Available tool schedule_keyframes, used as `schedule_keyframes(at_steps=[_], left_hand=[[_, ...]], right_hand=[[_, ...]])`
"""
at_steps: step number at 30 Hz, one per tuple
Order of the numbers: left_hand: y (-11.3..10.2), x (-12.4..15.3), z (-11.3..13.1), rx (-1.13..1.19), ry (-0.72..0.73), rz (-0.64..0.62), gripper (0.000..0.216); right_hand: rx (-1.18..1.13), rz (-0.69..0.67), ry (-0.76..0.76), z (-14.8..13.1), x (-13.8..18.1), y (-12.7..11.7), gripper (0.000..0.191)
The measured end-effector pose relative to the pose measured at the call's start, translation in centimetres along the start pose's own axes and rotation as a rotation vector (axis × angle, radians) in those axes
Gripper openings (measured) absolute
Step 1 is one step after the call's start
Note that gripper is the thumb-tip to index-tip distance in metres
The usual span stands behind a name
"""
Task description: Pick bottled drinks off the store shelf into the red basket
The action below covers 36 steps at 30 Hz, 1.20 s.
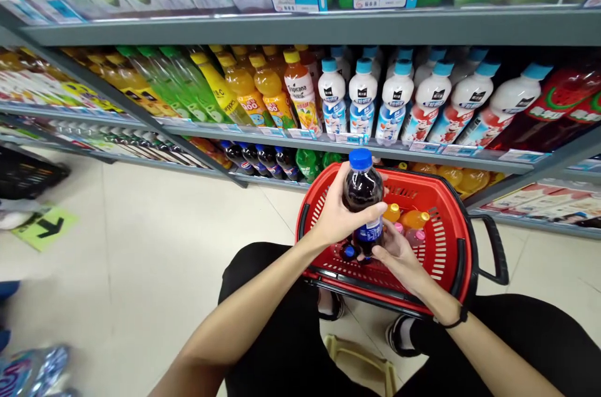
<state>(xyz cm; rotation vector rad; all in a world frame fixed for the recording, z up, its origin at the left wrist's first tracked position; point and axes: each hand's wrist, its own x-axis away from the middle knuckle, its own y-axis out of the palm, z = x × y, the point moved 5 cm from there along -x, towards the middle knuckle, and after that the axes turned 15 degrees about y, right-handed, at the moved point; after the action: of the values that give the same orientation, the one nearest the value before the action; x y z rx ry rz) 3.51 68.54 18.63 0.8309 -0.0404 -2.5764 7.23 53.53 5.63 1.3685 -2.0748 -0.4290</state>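
A dark cola bottle (362, 187) with a blue cap stands upright between my hands, above the red shopping basket (444, 196). My left hand (339, 206) wraps round its upper part, thumb across the front. Lower down, my right hand (397, 253) closes round the bottle near its base. Inside the basket lie orange drink bottles (416, 219) with yellow caps, bottles with pink caps (417, 236), and a dark bottle with a blue cap (348, 252). My hands partly hide the basket's contents.
Shelves (300, 27) of drinks run across the front, with white bottles (364, 96) in the middle row and dark cola bottles (265, 160) low down. The basket's black handle (495, 253) sticks out right. A yellow stool (361, 359) shows between my legs; wrapped bottles (35, 372) lie lower left.
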Motion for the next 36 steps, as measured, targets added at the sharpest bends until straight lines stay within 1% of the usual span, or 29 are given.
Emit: schedule_keyframes(at_steps=[3,5,8,11,15,18,21,24,26,28,30,34,36], left_hand=[[0.0,-0.4,-0.2,0.033,0.019,0.003,0.069],[0.0,-0.5,-0.2,0.054,0.035,-0.026,0.068],[0.1,-0.3,-0.3,0.063,0.059,-0.082,0.069],[0.5,0.2,-0.6,0.027,0.08,-0.118,0.073],[1.5,1.0,-0.7,0.009,0.115,-0.159,0.068],[2.3,1.3,-0.5,0.015,0.121,-0.185,0.071],[3.0,1.4,-0.2,-0.012,0.128,-0.219,0.073],[3.5,1.6,0.0,-0.067,0.172,-0.238,0.071],[3.7,1.8,0.1,-0.117,0.214,-0.224,0.07],[3.8,2.0,0.2,-0.167,0.252,-0.204,0.07],[3.8,2.1,0.2,-0.208,0.278,-0.195,0.073],[3.7,2.0,0.5,-0.257,0.316,-0.202,0.079],[3.6,1.9,0.6,-0.251,0.338,-0.204,0.079]], right_hand=[[-0.067,-0.035,0.007,-0.3,0.5,0.7,0.048],[-0.139,-0.032,0.015,-0.5,0.7,1.0,0.043],[-0.255,0.016,0.073,-0.3,0.5,0.7,0.043],[-0.329,0.068,0.132,0.1,0.4,-0.3,0.045],[-0.307,0.134,0.185,0.6,0.5,-1.5,0.043],[-0.28,0.119,0.223,1.0,0.7,-1.4,0.047],[-0.261,0.038,0.255,1.3,0.7,-0.7,0.053],[-0.206,-0.088,0.308,1.8,0.7,0.1,0.068],[-0.162,-0.149,0.348,2.1,0.7,0.2,0.079],[-0.126,-0.193,0.39,2.4,0.8,0.1,0.085],[-0.101,-0.245,0.434,2.7,0.8,-0.1,0.089],[-0.067,-0.398,0.523,3.3,1.1,0.0,0.092],[-0.05,-0.435,0.573,3.8,1.2,-0.1,0.091]])
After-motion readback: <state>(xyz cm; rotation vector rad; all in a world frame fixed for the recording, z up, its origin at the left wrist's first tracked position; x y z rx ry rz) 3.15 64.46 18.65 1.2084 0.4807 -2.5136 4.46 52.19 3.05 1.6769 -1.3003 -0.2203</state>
